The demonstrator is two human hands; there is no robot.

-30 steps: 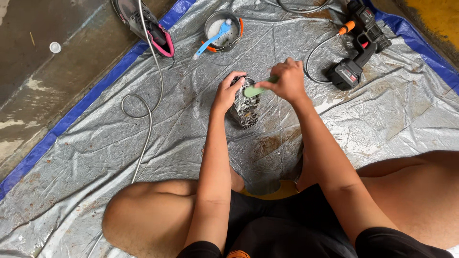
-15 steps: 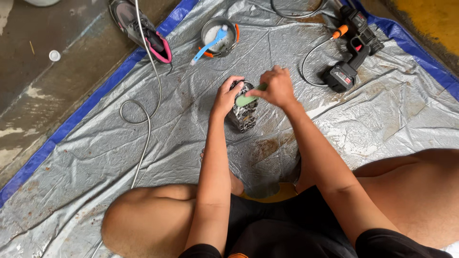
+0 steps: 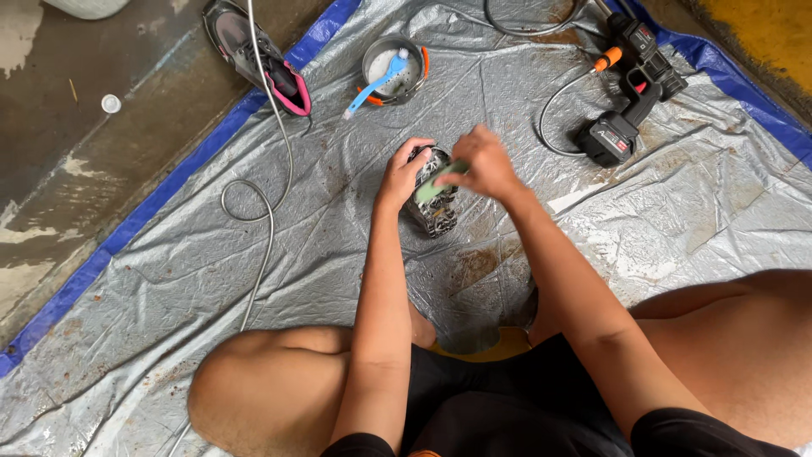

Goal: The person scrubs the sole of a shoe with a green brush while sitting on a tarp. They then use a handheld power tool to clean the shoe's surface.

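I sit cross-legged on a grey tarp (image 3: 660, 220). My left hand (image 3: 403, 174) grips the left side of a dark, soapy shoe (image 3: 435, 211) standing on the tarp in front of me. My right hand (image 3: 478, 162) holds a green brush (image 3: 433, 184) pressed against the top of that shoe. Foam covers the shoe's upper.
A second grey and pink shoe (image 3: 254, 52) lies at the back left on the tarp's blue edge. A metal bowl (image 3: 391, 66) with a blue toothbrush (image 3: 376, 85) stands behind. A black cordless spray tool (image 3: 630, 85) with hose lies at the back right. A thin hose (image 3: 269, 186) runs down the left.
My right hand with the green brush has shifted slightly across the shoe's top in a scrubbing motion. The left hand keeps its grip on the shoe.
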